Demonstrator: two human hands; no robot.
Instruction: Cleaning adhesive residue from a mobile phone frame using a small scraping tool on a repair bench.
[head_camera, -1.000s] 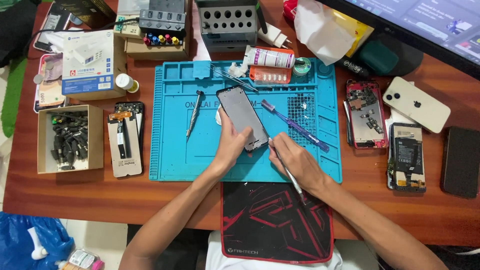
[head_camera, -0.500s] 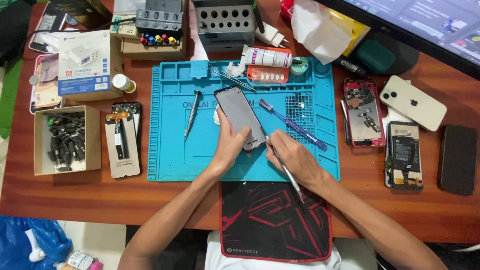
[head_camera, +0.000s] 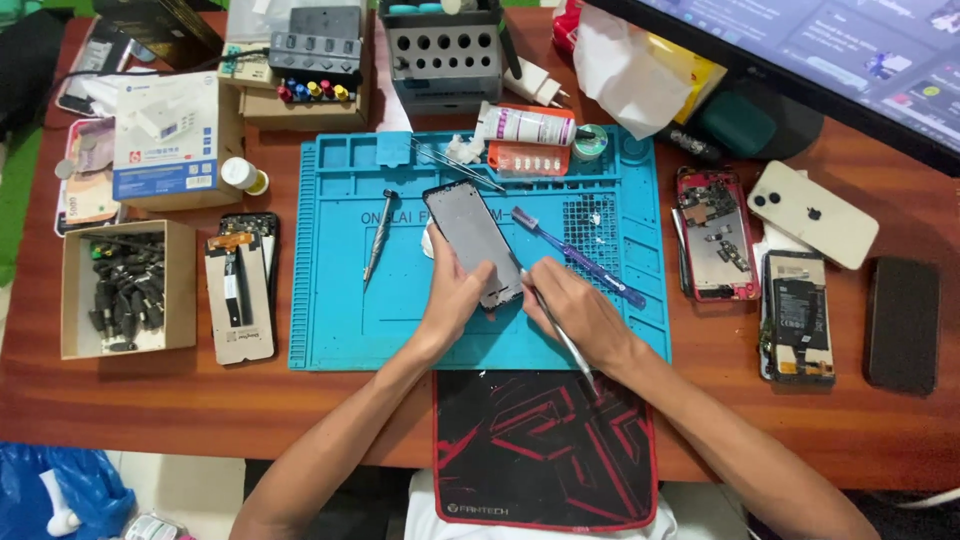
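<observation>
From the head view we see the phone screen panel (head_camera: 472, 240) lying tilted on the blue repair mat (head_camera: 340, 330), near its middle. Our left hand (head_camera: 455, 300) closes its grip on the panel's lower end, thumb on one edge and fingers over the near corner. Our right hand (head_camera: 575, 310) has its grip closed around a thin metal tool (head_camera: 560, 335), whose tip meets the panel's lower right corner, just beside the left fingers. A purple brush (head_camera: 580, 258) lies on the mat just beyond the right hand, and a screwdriver (head_camera: 379, 235) lies well left of the panel. On the wooden counter (head_camera: 150, 400) to the right, an opened red phone (head_camera: 714, 235) rests beside a white phone (head_camera: 812, 213). A black and red pad (head_camera: 540, 450) sits at the near edge.
</observation>
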